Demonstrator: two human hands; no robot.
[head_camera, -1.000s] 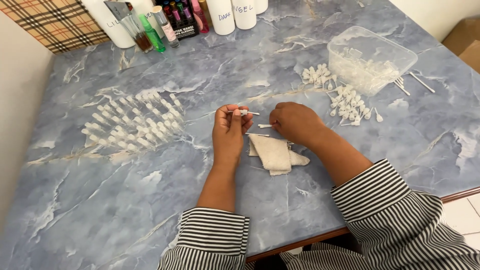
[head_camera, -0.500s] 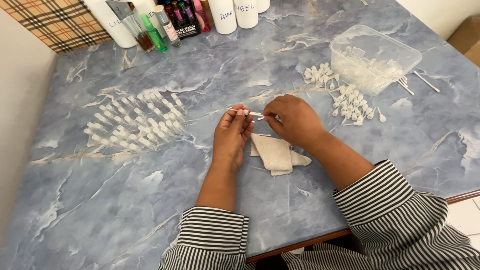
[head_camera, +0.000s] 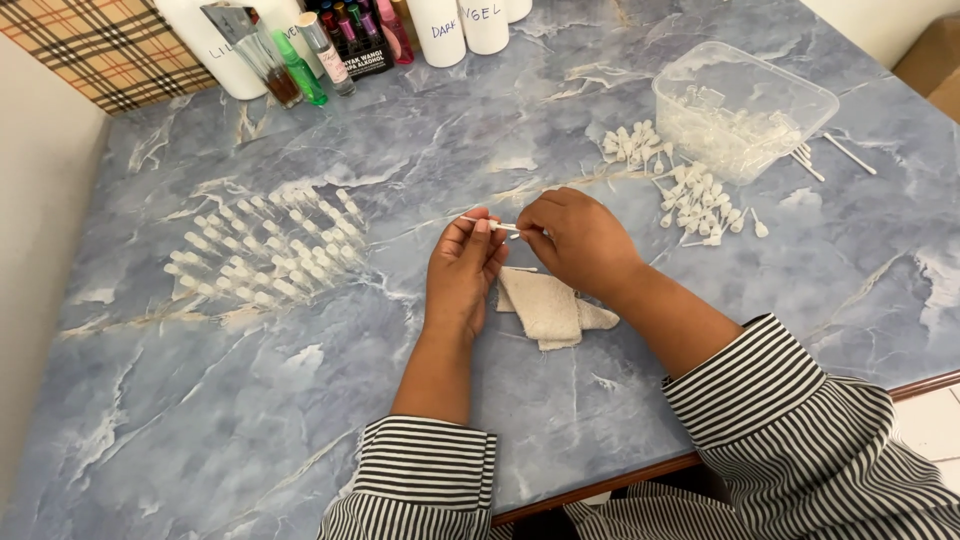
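Inside clear tub (head_camera: 800, 95), small vials (head_camera: 730, 125)

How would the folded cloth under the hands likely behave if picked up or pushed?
The cloth looks limp: it lies folded and flat on the table, so it would probably droop. Its nubby surface suggests it drags rather than slides, and it cannot roll.

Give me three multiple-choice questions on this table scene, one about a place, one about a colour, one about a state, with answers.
1. Where is the folded cloth?
A. in the tub
B. on the table under the hands
C. by the bottles

2. What colour is the table?
A. blue marble
B. plain white
C. red

3. The clear tub is:
A. lidded
B. tipped over
C. open, upright

Answers: B, it lies below the left hand and right hand, which pinch a thin stick; A, veined blue surface; C, no lid on it, contents show.
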